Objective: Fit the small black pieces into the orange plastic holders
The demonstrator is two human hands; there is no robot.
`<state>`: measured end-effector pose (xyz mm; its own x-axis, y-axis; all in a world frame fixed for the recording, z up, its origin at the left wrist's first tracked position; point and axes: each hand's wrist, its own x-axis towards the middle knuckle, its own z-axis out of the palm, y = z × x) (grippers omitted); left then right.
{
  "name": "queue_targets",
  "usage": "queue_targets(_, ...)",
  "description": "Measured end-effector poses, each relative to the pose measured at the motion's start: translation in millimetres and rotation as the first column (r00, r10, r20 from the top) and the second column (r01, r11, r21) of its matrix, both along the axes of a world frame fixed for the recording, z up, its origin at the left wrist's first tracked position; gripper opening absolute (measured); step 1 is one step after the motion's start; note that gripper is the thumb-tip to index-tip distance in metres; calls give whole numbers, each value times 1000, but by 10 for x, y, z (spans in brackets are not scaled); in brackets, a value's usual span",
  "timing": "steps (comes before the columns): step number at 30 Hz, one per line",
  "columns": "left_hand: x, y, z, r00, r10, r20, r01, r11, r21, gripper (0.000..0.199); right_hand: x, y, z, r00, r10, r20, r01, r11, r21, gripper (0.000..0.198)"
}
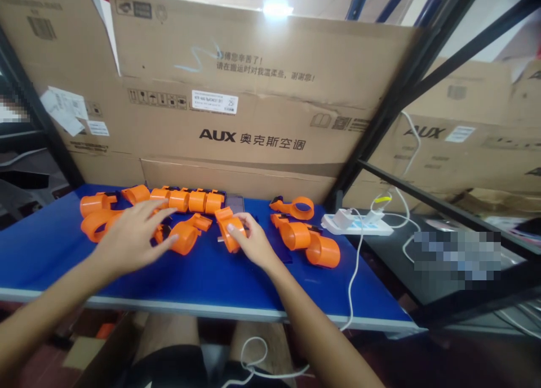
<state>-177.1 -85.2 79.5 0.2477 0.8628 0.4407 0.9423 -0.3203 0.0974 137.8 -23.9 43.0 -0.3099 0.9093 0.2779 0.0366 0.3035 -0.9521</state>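
My right hand (255, 246) is closed on an orange plastic ring piece (231, 233), thumb on its outer face, a little above the blue tabletop (203, 286). My left hand (134, 237) hovers with spread fingers over other orange ring pieces at the left and holds nothing. Its fingertips come near another orange ring piece (182, 238) with a tab sticking out; whether they touch it I cannot tell. Behind the hands, several orange rings (198, 201) stand in a row. Part of the left cluster is hidden under the left hand.
More orange ring pieces (323, 250) lie on the right side of the table. A white power strip (357, 224) with plugs and cables sits at the right edge. Large cardboard boxes (253, 117) rise behind, and a black metal frame (372, 117) slants up at the right.
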Motion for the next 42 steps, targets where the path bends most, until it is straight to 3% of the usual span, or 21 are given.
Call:
queue_targets(3, -507, 138, -83, 989, 81, -126, -97, 987, -128, 82, -83, -39, -11, 1000, 21, 2, -21, 1000, -13, 41)
queue_targets(6, -731, 229, -219, 980, 74, -184, -118, 963, -244, 78, -114, -72, 4, 997, 71, 2, -71, 997, -5, 39)
queue_targets(10, -747, 280, -247, 980, 86, -178, -134, 950, -282, 67, -151, -118, -7, 993, 115, 11, -115, 993, -17, 38)
queue_targets(16, -701, 313, -142, 968, 97, -230, -185, 898, -399, 77, -353, -255, -195, 998, 58, -9, -59, 989, -134, 45)
queue_targets(24, -648, 351, -90, 983, 54, -175, -139, 841, -523, 59, -511, -363, -238, 996, 41, -79, -54, 986, -159, 54)
queue_targets(29, -670, 263, 153, 956, 48, -291, -198, 835, -513, 53, -538, -325, -255, 999, -5, 46, 10, 994, -105, 54)
queue_targets(36, -863, 265, 735, 845, 198, -496, -379, 877, -296, 71, -625, -233, -302, 984, 6, 176, -1, 1000, -28, 51)
queue_targets(39, -817, 369, 905, 869, 233, -436, -369, 893, -257, 86, -741, -177, -304, 988, 65, 142, -59, 997, -42, 47)
queue_targets(42, -556, 464, 985, 929, 182, -322, -279, 917, -285, 86, -904, -150, -301, 991, 125, 48, -121, 990, -70, 43)
